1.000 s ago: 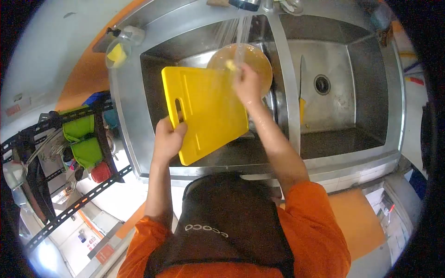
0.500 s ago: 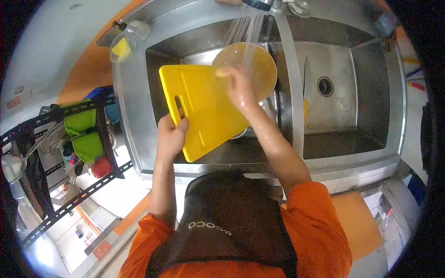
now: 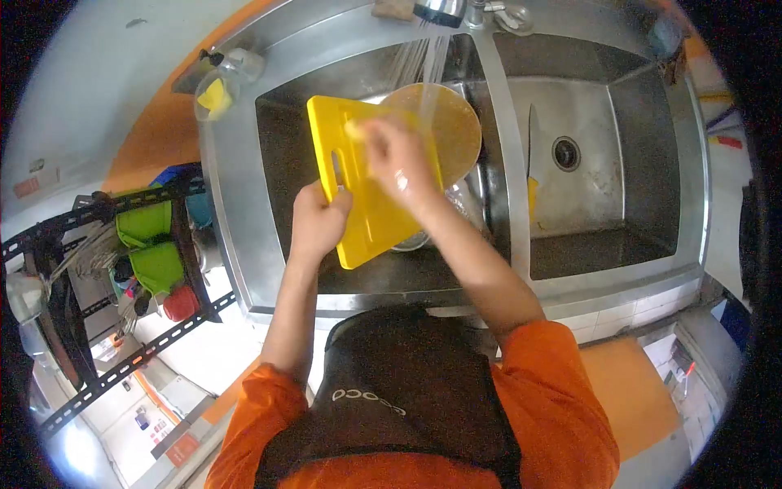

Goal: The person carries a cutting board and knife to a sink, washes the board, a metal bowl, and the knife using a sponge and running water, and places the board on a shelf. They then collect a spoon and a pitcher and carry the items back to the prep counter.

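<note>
Yellow cutting board (image 3: 371,232), tilted over the sink basin (image 3: 281,151) at 11 o'clock; likely stiff, fairly light, slippery if wet. The left hand (image 3: 319,222) grips its 9 o'clock edge beside the handle slot (image 3: 336,165), a sensible hold. The right hand's (image 3: 399,159) fingers curl, blurred; their contents are unclear.

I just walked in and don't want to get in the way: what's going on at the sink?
A person's left hand grips a yellow board, tilted over the left basin. The right hand, over the board's face, seems to hold a small yellow thing, too blurred to name. Water runs from the tap. A knife lies in the right basin.
</note>
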A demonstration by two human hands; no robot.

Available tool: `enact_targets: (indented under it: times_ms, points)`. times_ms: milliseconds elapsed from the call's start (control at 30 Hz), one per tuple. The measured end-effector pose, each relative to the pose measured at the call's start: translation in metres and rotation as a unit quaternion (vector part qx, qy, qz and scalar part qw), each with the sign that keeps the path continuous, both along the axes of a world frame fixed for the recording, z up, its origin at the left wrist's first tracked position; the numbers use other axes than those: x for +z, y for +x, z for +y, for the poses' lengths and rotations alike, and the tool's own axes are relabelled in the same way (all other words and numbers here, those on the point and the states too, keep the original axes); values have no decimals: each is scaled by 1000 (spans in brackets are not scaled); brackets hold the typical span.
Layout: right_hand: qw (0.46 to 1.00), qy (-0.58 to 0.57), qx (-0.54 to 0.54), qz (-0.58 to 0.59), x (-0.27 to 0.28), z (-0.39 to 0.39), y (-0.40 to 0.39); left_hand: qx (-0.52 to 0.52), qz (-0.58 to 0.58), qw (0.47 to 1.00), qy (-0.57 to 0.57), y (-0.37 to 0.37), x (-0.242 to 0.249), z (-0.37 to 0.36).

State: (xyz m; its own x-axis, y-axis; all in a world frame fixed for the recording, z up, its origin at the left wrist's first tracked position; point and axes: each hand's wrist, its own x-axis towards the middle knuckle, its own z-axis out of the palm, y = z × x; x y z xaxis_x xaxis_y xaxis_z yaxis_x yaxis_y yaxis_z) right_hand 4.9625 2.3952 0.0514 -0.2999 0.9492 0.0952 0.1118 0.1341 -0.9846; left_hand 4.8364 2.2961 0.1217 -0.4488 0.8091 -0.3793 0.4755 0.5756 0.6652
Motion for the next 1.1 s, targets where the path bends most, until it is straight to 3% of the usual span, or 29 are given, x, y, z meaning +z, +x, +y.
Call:
enact_targets:
  times_ms: [67, 167, 233, 333, 433, 533, 633, 667, 733, 800, 833, 933, 967, 1033, 1100]
  points:
    - [991, 134, 5, -10, 6, -17, -4, 3, -28, 999, 40, -2, -4, 2]
    - [980, 146, 134, -26, -39, -36, 31, 29, -69, 995, 59, -19, -4, -2]
    - [958, 157, 217, -106, -89, -30, 59, 39, -68, 995, 68, -22, -1, -3]
    - [985, -32, 97, -140, -106, -9, 72, 2, -37, 997, 60, -18, 8, 2]
    - [998, -65, -10, -12, -56, 5, 37, 11, 1, 1000, 27, -13, -1, 7]
    - [997, 56, 46, -7, -25, -12, 8, 0, 13, 1000, 18, -10, -9, 16]
    - [986, 94, 141, 7, -8, -42, 28, 69, -83, 991, 75, -17, -10, 19]
    - [977, 123, 171, 4, -14, -49, 36, 101, -123, 984, 85, -20, -10, 16]
    - [956, 184, 229, -3, -50, -63, 55, 80, -93, 991, 58, -22, 1, 14]
    - [931, 221, 240, -163, -116, -68, 75, 40, -50, 997, 47, -27, -2, 9]
    - [972, -1, 219, -80, -139, -74, 86, 42, -49, 997, 49, -24, 2, 9]
    - [977, 29, 150, -151, -95, -63, 88, 61, -35, 996, 63, -21, 7, 8]
    - [987, -41, 121, -100, -70, -64, 78, 68, -29, 995, 61, -25, -1, 5]
    - [993, 44, 105, -29, -13, -70, 56, 67, -29, 995, 66, -27, -11, 2]
    - [988, 111, 108, -1, -2, -79, 48, 56, -39, 995, 73, -26, -13, 1]
